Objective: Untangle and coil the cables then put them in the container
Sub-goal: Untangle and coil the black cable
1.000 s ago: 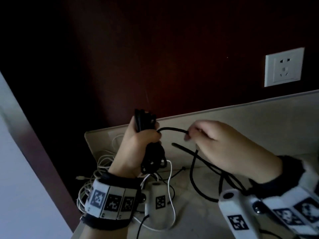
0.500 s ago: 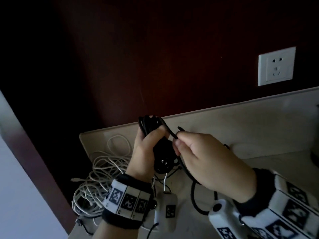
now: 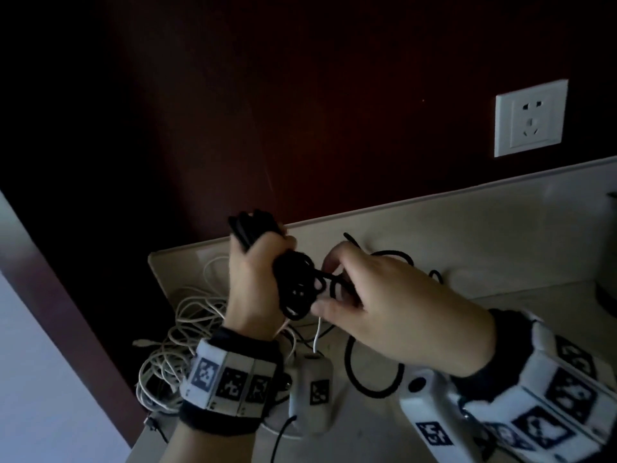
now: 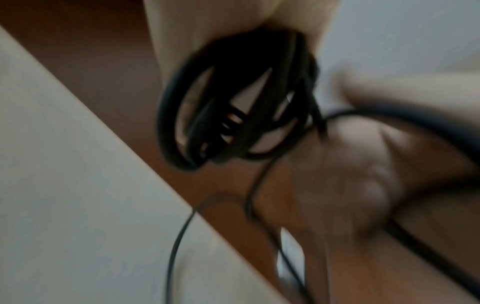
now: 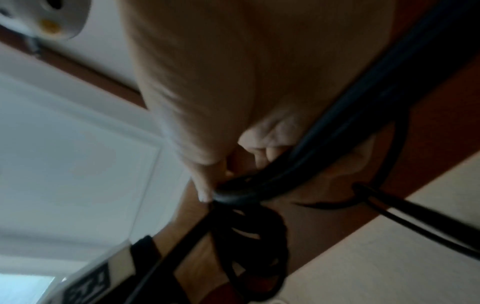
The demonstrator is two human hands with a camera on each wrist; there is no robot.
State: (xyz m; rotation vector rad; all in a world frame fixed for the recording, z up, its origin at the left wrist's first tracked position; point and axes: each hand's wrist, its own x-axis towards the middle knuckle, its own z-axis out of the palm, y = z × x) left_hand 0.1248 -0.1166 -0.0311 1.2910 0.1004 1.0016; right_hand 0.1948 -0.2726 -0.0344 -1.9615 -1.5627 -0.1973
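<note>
We see the left hand (image 3: 257, 282) raised, fingers wrapped round a black cable coil (image 3: 297, 289); the right hand (image 3: 377, 295) pinches its loose strand just beside it (wrist views blurred). Both are above the pale counter (image 3: 467, 228). Thin white cables (image 3: 180, 329) lie tangled at its left corner. A white socket (image 3: 531, 116) is on the dark reddish wall (image 3: 334, 111).

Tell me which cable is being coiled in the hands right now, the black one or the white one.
The black cable: the left hand grips its coil and the right hand pinches its loose strand. The white cable lies heaped on the counter.
</note>
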